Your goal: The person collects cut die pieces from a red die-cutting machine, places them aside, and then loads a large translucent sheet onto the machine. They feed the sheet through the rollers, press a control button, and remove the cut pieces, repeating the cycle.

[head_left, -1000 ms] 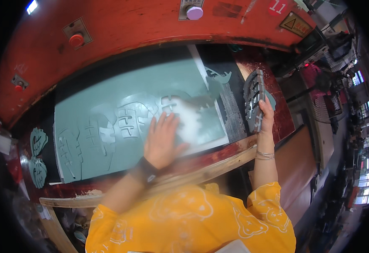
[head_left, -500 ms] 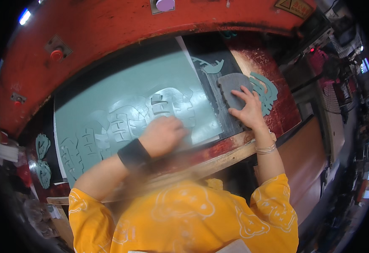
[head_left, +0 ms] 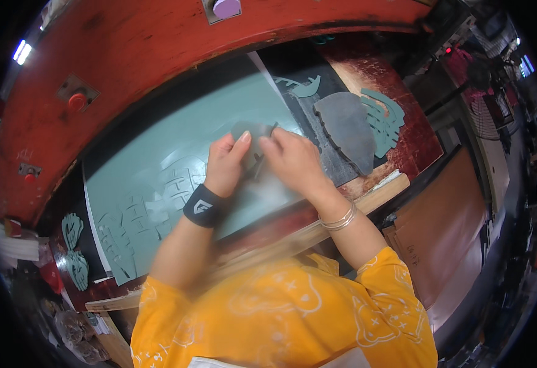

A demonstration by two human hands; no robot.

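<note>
**Both hands meet on a cut piece above the teal sheet**

At the far left edge of the frame, low down, teal cut-outs (head_left: 72,248) lie on the dark counter (head_left: 66,202), just beside the lower left corner of the large teal sheet (head_left: 158,153). That sheet runs from the lower left up toward the centre, and comb-like shapes are cut into its lower part.

Left of centre, the left hand (head_left: 225,165), with a black wristband (head_left: 206,206) at the wrist, has its fingers curled and its thumb raised, pinching the left edge of a small grey-teal cut piece (head_left: 253,138). The piece sits at the centre of the frame, just above the sheet, directly between the two hands and touching both.

Right of centre, the right hand (head_left: 293,162), with thin bangles (head_left: 339,218) on its wrist, closes its fingertips on the right edge of the same piece. Motion blur hides exactly how the fingers lie.

Further right, a dark grey fan-shaped piece (head_left: 345,126) lies on a black mat (head_left: 305,110), with a teal comb-shaped cut-out (head_left: 385,119) just beside it on the red counter top.
</note>
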